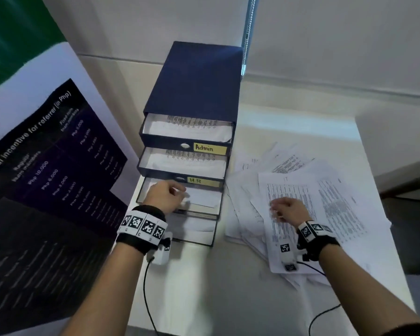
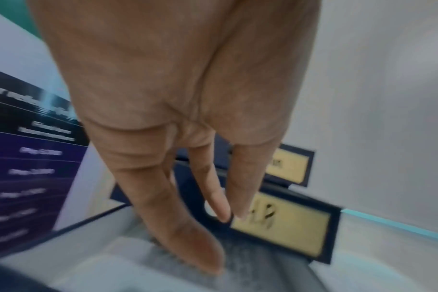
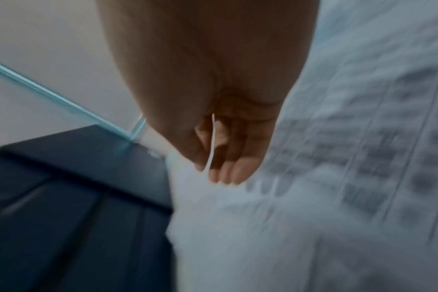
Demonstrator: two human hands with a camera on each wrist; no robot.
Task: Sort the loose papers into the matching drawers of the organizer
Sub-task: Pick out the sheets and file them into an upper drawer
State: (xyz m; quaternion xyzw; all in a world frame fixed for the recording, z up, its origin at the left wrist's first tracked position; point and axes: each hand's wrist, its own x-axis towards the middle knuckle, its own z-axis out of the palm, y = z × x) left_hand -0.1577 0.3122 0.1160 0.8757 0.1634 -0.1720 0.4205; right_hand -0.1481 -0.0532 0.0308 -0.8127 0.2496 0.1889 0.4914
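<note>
white table (image 1: 204, 287); right hand (image 1: 290, 209) pinches sheet (image 1: 325, 214) lying lengthwise away

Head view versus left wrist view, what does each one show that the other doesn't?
Only the head view shows the right hand on the loose papers, with the top sheet marked IT, and the Admin label. Only the left wrist view shows the left hand's straight fingers close up, touching paper in the third drawer. Both show the left hand, the HR label and the dark poster.

third drawer (image 1: 199, 202) label hidden, wrist views blurred
</note>
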